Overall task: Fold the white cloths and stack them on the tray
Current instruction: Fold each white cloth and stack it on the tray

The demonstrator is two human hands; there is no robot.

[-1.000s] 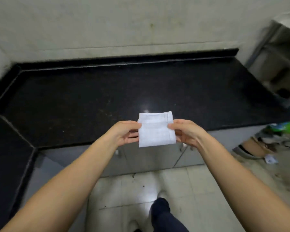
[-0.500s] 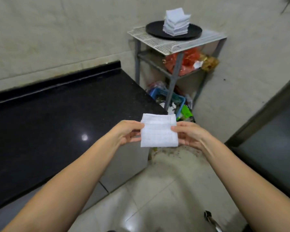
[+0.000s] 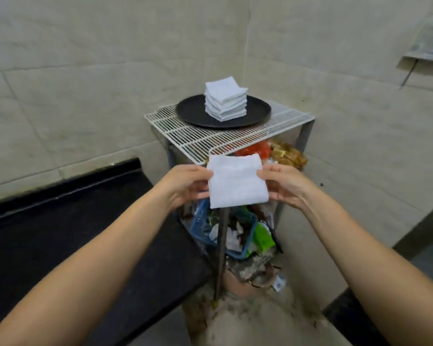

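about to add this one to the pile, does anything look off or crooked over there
The stack of folded cloths on the black tray is a little uneven: layers are twisted, corners poking out. It stands upright. The folded cloth, pinched by left hand and right hand, looks neat.

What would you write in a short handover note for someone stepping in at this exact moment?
Left hand and right hand each pinch a side edge of one folded white cloth, held in the air in front of the wire rack.
On the rack: black tray carrying the stack of folded cloths.
Done: this cloth is folded.
Left: set it on the stack.
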